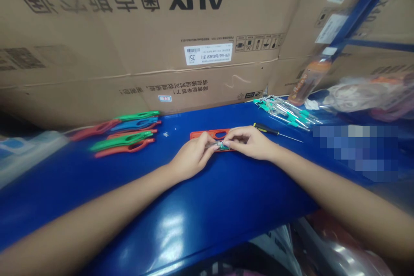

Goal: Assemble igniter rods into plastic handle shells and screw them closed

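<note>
Blue table (pixel 233 198), colourful handles (pixel 124 133), screwdriver (pixel 267 130), bottle (pixel 310 79), metal rods (pixel 286 112)

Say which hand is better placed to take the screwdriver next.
Probably the right hand: the screwdriver lies beside it, handle end nearest. The left hand is farther away, across the right. Both hands' fingers are on the small teal part, so the right must free itself first.

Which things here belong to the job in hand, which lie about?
Likely the job's:
- orange plastic casing
- small green and silver piece, held
- green and silver rods
- black and yellow screwdriver
- red, green and blue plastic handles

Seemingly lying about:
- orange plastic bottle
- clear plastic bag
</note>
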A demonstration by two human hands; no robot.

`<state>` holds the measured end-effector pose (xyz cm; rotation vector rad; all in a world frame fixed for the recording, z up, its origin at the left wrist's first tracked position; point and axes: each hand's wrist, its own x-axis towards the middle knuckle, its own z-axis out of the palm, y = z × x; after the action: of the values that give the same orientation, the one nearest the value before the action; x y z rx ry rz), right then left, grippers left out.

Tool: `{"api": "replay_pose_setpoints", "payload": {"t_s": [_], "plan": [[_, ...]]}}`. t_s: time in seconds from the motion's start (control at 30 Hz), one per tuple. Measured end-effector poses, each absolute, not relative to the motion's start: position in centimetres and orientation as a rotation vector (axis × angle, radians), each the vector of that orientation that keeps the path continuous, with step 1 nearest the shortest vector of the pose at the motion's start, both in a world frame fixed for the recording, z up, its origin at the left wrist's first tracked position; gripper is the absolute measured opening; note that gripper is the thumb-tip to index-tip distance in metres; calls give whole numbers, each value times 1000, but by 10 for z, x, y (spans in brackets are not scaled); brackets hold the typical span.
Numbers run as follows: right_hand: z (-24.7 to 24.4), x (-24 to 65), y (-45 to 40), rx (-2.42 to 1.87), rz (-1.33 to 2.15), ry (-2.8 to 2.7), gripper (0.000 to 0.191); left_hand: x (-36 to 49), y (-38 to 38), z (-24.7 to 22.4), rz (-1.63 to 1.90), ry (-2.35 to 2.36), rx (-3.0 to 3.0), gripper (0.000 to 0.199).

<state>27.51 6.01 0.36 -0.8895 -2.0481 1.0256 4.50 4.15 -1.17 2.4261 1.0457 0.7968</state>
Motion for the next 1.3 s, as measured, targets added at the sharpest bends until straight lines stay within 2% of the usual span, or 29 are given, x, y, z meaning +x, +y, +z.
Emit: {"api": "replay_pose_setpoints", "payload": {"t_s": [0.47, 0.87, 0.97, 1.07, 1.13, 1.3], "plan": [[13, 277, 59, -1003, 1228, -1979, 32, 43, 42, -10, 800, 986, 2429, 17], [6, 272, 58, -1002, 1211, -1942, 34, 45, 41, -9, 828, 988, 2421, 17], [9, 276, 60, -988, 1080, -2068, 32, 44, 42, -3, 790, 1014, 2430, 21], [14, 284, 63, -914, 730, -2268, 27, 40, 45, 9, 733, 1032, 2553, 24], [16, 290, 65, -818, 575, -2382, 32, 34, 47, 17, 679, 1032, 2627, 25], [17, 299, 67, -703, 537, -2571, 48, 20, 52, 29, 452, 928, 2691, 25]]}}
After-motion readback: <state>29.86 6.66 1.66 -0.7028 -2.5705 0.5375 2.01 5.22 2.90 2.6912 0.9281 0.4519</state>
